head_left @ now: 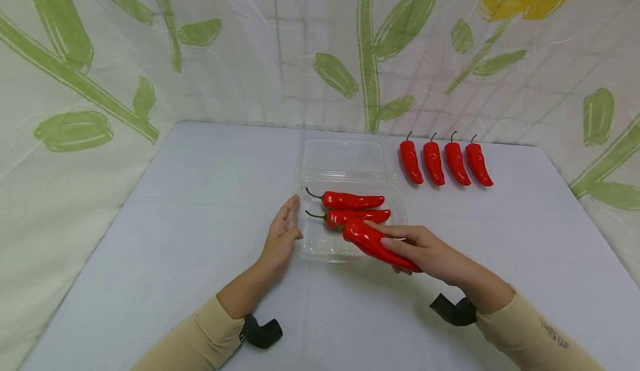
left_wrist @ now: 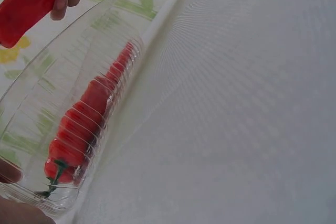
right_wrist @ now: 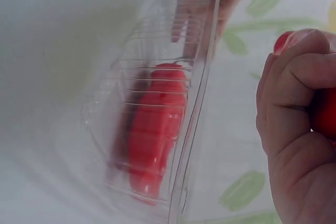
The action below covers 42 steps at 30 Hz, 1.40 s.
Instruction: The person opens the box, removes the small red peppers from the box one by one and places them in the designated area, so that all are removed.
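A clear plastic clamshell box (head_left: 320, 246) lies with its lid folded back on the table. Two red chili peppers (head_left: 352, 200) rest side by side in its tray, stems to the left; they show through the ribbed wall (left_wrist: 100, 114) in the left wrist view. My left hand (head_left: 282, 235) holds the box's left side, thumb at the rim and fingers along the outer wall. My right hand (head_left: 425, 251) grips a third red chili pepper (head_left: 370, 241) over the tray's front right part, its thick end pointing left. In the right wrist view the curled right hand (right_wrist: 294, 114) mostly hides this pepper.
Several more red peppers (head_left: 434, 163) lie in a row at the table's back right, stems away from me. The open lid (head_left: 342, 157) extends toward the back edge. Behind the white table (head_left: 200, 193) hangs a flower-patterned sheet (head_left: 250, 54).
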Available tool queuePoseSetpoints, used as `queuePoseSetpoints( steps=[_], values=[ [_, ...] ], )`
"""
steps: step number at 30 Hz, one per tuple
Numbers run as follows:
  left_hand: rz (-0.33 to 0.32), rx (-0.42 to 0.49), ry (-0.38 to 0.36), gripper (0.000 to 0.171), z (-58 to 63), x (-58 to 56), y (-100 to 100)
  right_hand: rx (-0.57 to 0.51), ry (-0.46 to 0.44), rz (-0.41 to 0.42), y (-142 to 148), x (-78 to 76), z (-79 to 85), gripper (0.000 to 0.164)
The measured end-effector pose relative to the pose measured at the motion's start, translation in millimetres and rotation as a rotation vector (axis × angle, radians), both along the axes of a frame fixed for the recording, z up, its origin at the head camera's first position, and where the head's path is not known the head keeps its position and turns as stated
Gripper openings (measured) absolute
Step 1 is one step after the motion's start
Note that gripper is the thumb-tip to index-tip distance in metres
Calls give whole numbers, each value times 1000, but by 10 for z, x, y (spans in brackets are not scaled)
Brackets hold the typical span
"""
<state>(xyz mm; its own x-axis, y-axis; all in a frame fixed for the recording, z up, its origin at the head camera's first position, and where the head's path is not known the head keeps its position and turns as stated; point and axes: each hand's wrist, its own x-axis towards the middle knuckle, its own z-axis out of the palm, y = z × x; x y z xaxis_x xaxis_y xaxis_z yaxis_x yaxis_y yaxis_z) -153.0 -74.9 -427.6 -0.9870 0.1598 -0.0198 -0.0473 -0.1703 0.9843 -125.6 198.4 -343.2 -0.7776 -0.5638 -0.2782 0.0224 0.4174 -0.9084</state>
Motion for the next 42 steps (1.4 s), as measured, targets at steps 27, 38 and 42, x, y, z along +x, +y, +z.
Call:
queuePoseSetpoints(
  steps=[27, 38, 42],
  values=[
    [-5, -32, -16, 77, 5, -11, 1, -267, -14, -635, 528, 19, -204, 59],
    [-10, -15, -16, 78, -5, -14, -2, -29, -58, -702, 696, -133, -487, 63],
    [-11, -11, -19, 78, 2, -14, -8, 38, -59, -690, 709, -177, -566, 63]
  ],
)
